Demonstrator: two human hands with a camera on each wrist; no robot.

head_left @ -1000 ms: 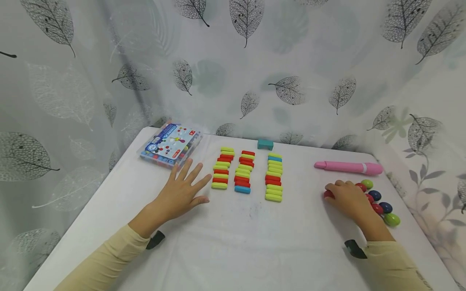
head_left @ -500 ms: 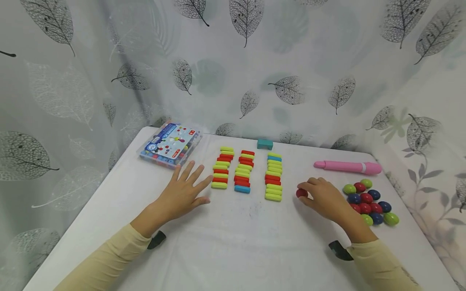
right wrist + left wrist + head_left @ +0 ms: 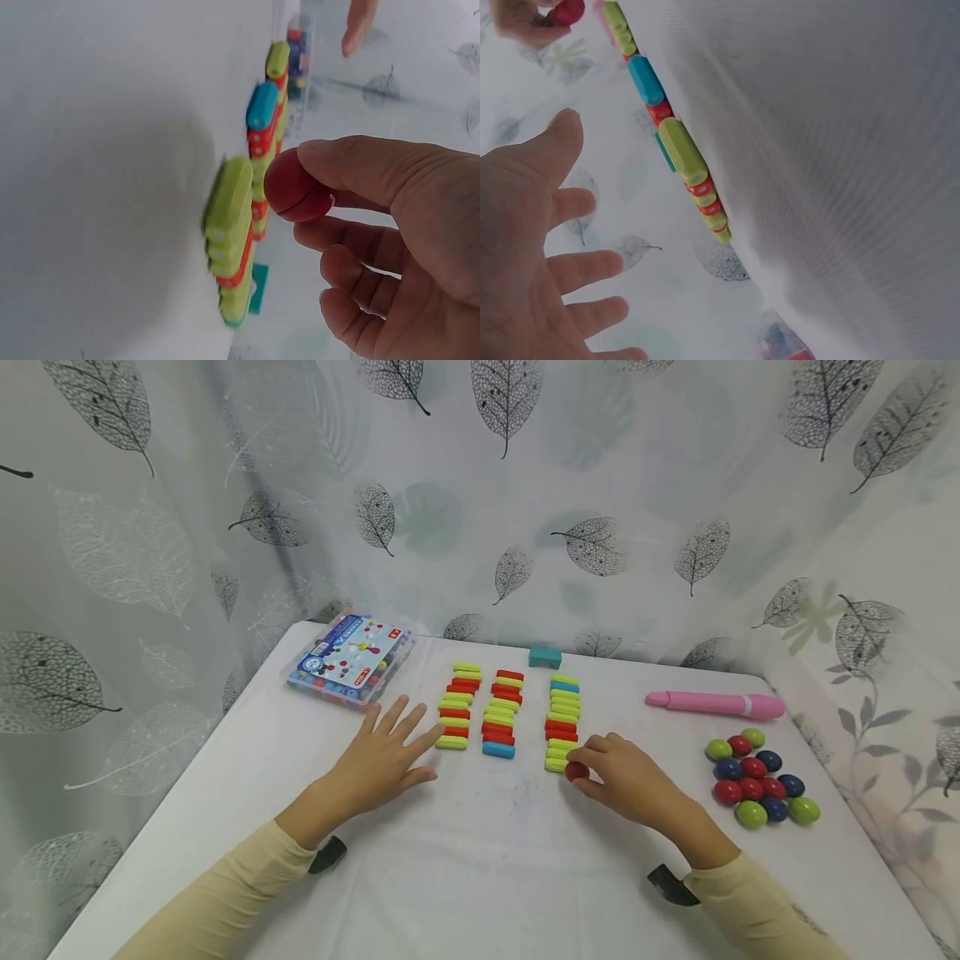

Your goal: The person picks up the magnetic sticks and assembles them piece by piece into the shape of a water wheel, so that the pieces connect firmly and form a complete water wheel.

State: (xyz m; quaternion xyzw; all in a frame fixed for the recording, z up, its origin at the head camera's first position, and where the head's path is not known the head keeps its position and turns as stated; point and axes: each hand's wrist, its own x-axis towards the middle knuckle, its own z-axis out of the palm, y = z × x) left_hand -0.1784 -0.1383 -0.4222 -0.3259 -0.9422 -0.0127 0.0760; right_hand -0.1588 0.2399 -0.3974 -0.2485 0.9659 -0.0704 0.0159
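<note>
Between thumb and fingertips, my right hand (image 3: 630, 783) pinches a glossy red ball (image 3: 289, 184) with a seam around it. In the head view this ball overlaps the near end of the right row of yellow, red and blue bars (image 3: 562, 727); the right wrist view shows it held off the table. My left hand (image 3: 378, 770) is spread with straight fingers, palm down, beside the left row of yellow and red bars (image 3: 452, 742), and grips nothing. Between these rows lies a middle row ending in a blue bar (image 3: 498, 750).
Red, blue and green balls (image 3: 752, 789) form a cluster at the right. Behind them lies a pink pen-shaped object (image 3: 716, 702). A teal block (image 3: 545, 657) sits near the back edge. At the back left is a clear plastic case (image 3: 348, 658) with a printed label.
My right hand has carried the red ball leftward from the cluster to the near end of the right row. My left hand has shifted only slightly.
</note>
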